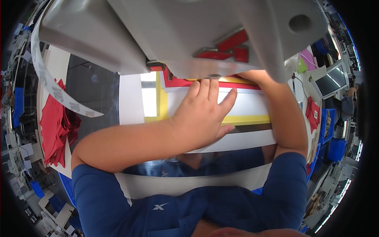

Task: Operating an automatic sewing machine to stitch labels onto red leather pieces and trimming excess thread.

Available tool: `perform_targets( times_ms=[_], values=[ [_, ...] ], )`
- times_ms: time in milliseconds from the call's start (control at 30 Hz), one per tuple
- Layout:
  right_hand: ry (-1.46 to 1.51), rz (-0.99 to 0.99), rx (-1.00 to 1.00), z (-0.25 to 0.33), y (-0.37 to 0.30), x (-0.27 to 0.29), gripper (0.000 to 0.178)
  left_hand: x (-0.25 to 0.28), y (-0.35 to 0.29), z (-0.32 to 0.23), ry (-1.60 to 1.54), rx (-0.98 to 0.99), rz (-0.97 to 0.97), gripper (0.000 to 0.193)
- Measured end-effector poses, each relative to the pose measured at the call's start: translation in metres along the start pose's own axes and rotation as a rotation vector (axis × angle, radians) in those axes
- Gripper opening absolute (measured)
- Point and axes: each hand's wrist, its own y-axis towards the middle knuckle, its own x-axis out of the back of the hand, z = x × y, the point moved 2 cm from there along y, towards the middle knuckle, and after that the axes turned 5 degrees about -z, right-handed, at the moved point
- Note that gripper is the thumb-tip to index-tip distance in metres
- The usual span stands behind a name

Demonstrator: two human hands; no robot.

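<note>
My left hand (199,114) lies flat with its fingers stretched out on a white sheet (250,103) bordered by yellow strips (252,119). Its fingertips reach the lower edge of a large grey-white machine head (177,27), which looks like a sewing machine. Along the far side of the sheet, red fabric (172,82) shows beside the fingers and runs under the machine. My right hand (256,76) reaches in from the right behind the machine head. Its fingers are hidden there, so what they hold or touch cannot be made out.
A pile of red fabric pieces (57,126) sits at the left of the table. A pale printed tape (59,93) hangs from the machine. On the right are a control screen (331,80), another red piece (312,114) and blue bins (336,149). The machine overhangs the work area.
</note>
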Motion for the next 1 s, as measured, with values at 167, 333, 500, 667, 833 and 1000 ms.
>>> perform_targets(
  times_ms=[167, 333, 500, 667, 833, 1000],
  values=[
    [-0.070, -0.049, -0.015, -0.002, 0.001, -0.006, 0.017, 0.001, -0.004, -0.003, -0.007, 0.004, -0.003, 0.079],
    [-0.144, -0.090, -0.011, 0.014, -0.008, -0.005, 0.017, 0.002, -0.003, 0.001, -0.017, 0.000, 0.008, 0.079],
    [-0.219, -0.144, -0.017, 0.029, -0.016, -0.002, 0.016, 0.002, -0.009, -0.004, 0.036, -0.053, -0.034, 0.081],
    [-0.263, -0.119, 0.046, 0.038, -0.022, -0.003, 0.018, 0.008, -0.017, -0.012, 0.017, -0.081, 0.024, 0.083],
    [-0.304, 0.129, -0.134, 0.048, -0.030, -0.009, 0.017, 0.009, -0.028, -0.019, 0.016, -0.109, 0.054, 0.086],
    [-0.302, 0.017, 0.139, 0.045, -0.047, -0.014, 0.029, 0.013, -0.035, -0.031, 0.041, -0.135, 0.138, 0.088]
  ],
)
